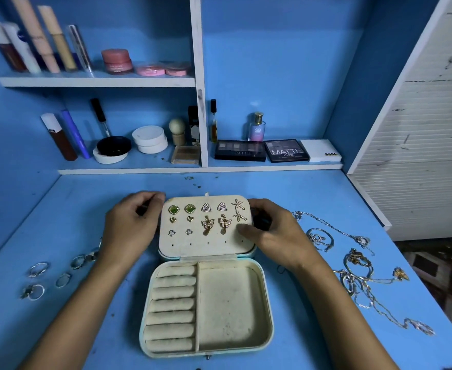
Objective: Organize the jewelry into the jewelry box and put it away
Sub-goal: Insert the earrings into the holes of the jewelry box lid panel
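An open cream jewelry box (266,311) lies on the blue desk, its lid panel (206,245) laid flat beyond the tray. Several earrings (207,217) are pinned in rows on that panel. The ring rolls (172,305) and the square compartment (231,305) hold nothing. My left hand (128,228) holds the lid's left edge with curled fingers. My right hand (275,236) grips the lid's right edge, thumb lying on the panel. Several rings (36,281) lie loose at the left. Tangled necklaces and bracelets (353,265) lie at the right.
Two shelves behind the desk carry cosmetics: tubes, pink jars (118,61), white compacts (150,138), a perfume bottle (256,128) and eyeshadow palettes (262,150). A white slatted panel (422,129) stands at the right. The desk's right edge drops off past the necklaces.
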A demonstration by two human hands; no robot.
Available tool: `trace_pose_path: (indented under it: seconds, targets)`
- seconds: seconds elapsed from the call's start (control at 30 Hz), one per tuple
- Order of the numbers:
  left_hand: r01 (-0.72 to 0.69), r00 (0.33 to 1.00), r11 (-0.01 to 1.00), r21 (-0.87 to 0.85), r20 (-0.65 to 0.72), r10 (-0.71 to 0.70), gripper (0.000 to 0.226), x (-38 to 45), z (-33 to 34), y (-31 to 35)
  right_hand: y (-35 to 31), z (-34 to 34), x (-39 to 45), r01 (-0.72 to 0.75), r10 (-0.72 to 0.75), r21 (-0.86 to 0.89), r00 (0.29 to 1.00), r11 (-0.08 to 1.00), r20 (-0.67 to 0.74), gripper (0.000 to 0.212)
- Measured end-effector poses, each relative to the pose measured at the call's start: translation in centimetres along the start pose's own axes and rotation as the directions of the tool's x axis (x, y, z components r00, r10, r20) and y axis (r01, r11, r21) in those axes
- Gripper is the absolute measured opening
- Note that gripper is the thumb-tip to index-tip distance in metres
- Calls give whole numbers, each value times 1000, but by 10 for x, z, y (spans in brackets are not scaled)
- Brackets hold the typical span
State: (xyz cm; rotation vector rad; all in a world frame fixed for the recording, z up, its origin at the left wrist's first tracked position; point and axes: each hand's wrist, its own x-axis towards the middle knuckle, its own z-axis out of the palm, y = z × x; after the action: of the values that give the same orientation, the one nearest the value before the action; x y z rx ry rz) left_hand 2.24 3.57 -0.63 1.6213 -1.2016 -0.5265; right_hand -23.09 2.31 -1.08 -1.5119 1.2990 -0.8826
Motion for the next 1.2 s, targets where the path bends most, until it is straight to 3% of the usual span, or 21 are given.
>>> trace_pose_path:
  seconds: [0.2,0.33,0.43,0.7,1.0,1.2]
  targets:
    - [-47,973,986,162,229,9,12,60,0,14,0,-1,0,4,-5,41,1000,999,14,34]
    - [-204,904,941,269,420,76,7,83,14,17,-1,-2,0,-1,-1,62,1000,998,24,34]
    - [-277,867,914,298,488,104,13,95,26,13,-1,-2,0,-5,3,77,1000,997,26,34]
    - [-413,836,813,411,526,159,17,110,47,5,2,-2,2,3,-8,114,999,994,36,34]
    - [-407,862,759,509,489,134,6,114,55,5,5,-3,4,8,-14,123,999,992,51,34]
    - [-412,851,748,521,514,111,14,115,53,8,5,-3,3,20,-26,125,998,992,50,35]
